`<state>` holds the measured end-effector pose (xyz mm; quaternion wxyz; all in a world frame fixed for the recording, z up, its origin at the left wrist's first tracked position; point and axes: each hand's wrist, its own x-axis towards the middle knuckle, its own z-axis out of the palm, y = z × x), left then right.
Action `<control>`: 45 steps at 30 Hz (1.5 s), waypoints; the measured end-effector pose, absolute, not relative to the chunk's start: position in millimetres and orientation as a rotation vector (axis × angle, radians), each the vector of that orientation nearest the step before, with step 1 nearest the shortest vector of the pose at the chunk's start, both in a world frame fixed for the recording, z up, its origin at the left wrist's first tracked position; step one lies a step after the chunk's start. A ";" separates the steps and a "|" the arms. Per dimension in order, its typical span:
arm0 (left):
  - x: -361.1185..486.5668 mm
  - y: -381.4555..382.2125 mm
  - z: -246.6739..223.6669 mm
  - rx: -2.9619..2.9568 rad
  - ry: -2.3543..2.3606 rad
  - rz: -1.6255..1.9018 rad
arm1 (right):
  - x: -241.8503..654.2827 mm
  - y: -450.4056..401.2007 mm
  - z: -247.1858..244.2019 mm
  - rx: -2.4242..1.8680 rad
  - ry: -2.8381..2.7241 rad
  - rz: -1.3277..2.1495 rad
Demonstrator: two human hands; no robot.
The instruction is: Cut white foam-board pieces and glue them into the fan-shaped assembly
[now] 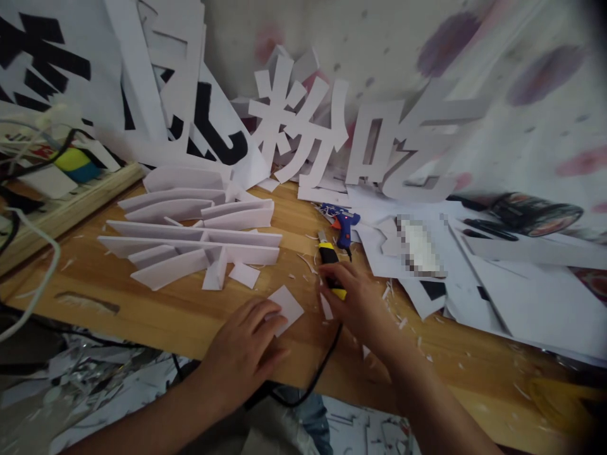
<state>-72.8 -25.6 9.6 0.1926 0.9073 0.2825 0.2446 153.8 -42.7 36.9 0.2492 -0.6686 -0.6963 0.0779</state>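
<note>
My right hand (358, 303) is closed round the lower part of a black and yellow utility knife (327, 253), whose blade end points away from me near the tabletop. My left hand (244, 341) lies low over the table's front edge, its thumb apart and its fingertips resting on a small square white board piece (288, 309). Beyond it stands a half-built character (190, 240) made of upright white board strips. Another small white piece (244, 275) lies at its near edge. A blue glue gun (346, 224) rests just past the knife.
Finished white characters (298, 120) lean against the patterned curtain at the back. White sheets (531, 278) and a pouch-like object (535, 213) lie at the right. A wooden-edged rack with cables (71, 208) stands left. Scraps litter the table, and a black cord (327, 360) crosses its front edge.
</note>
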 end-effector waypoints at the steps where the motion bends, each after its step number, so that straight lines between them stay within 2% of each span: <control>1: -72.2 -24.7 8.8 2.541 0.793 0.709 | 159.5 -42.1 35.1 -1.867 -1.898 0.095; 3: -68.8 -22.3 9.0 2.534 0.790 0.745 | 168.0 -40.4 29.2 -1.960 -1.898 -0.061; 6: -60.3 -20.1 9.9 2.530 0.817 0.762 | 172.2 -36.3 17.5 -2.018 -1.883 -0.089; 13: -71.6 -9.9 11.4 2.453 0.857 0.943 | 173.5 -28.3 17.0 -2.118 -1.686 0.193; 18: -89.4 -4.5 7.8 2.464 1.016 0.880 | 180.1 -27.6 25.5 -1.973 -1.435 0.479; 21: -83.5 -7.7 10.6 2.438 0.939 0.843 | 179.1 -29.5 31.5 -1.851 -1.349 0.480; 26: -69.0 -9.5 18.2 2.411 0.890 1.091 | 177.2 -37.7 45.4 -1.752 -1.282 0.452; 29: -64.6 -9.1 12.6 2.444 0.785 0.956 | 176.9 -43.4 51.9 -1.710 -1.252 0.468; 35: -60.1 -12.7 4.5 2.431 0.868 0.923 | 162.9 -61.6 60.9 -1.673 -1.395 0.664; 38: -58.6 -15.0 4.7 2.455 0.875 0.791 | 154.9 -74.8 61.8 -1.702 -1.571 0.733; 45: -59.2 -20.0 -2.1 2.530 0.828 0.821 | 148.0 -94.5 61.5 -1.922 -1.896 0.645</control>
